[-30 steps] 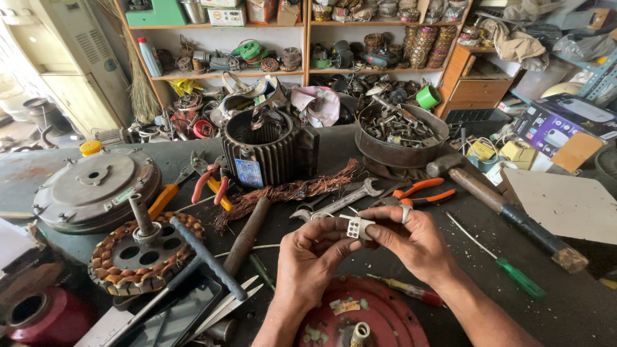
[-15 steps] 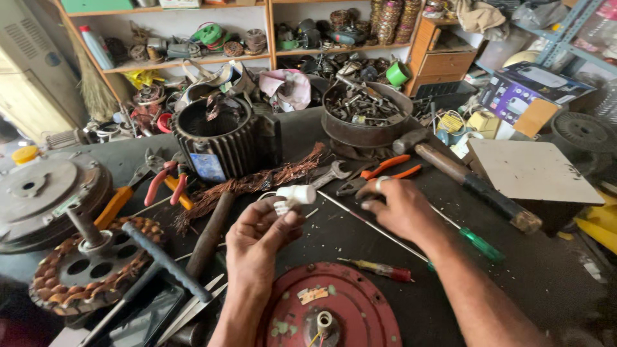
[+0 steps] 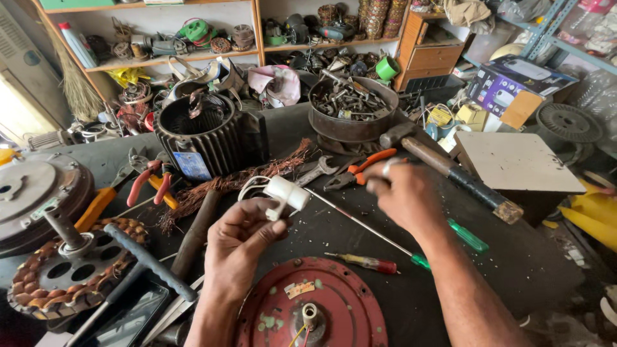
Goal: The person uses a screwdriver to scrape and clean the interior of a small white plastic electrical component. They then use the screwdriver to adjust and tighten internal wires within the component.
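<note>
The left hand [image 3: 247, 234] pinches a small white cylindrical part [image 3: 286, 193] between thumb and fingertips, held up just above the dark workbench [image 3: 501, 270], with thin white wires looping off its back end. The right hand [image 3: 405, 196] is blurred by motion over the pliers with orange handles [image 3: 357, 170]; its fingers look curled, but whether it grips anything cannot be told from this view. It wears a ring and holds nothing that shows plainly.

Just below both hands lies a red round motor cover [image 3: 308, 308] with a short shaft at its middle. A long screwdriver with a green handle [image 3: 418, 247] lies under the right wrist, and a small red-handled screwdriver [image 3: 366, 262] lies near the cover's rim. A tangle of copper wire [image 3: 225, 186] spreads behind the left hand, in front of a black ribbed motor housing [image 3: 205, 132]. A hammer [image 3: 450, 170] lies to the right, and a wound stator [image 3: 71, 270] to the far left.

By the look of it, the step in hand is picking a tool while the white part is kept ready. The next move calls for a sure grip on one tool among several lying close together, with the left pinch kept steady so the thin wires are not strained
</note>
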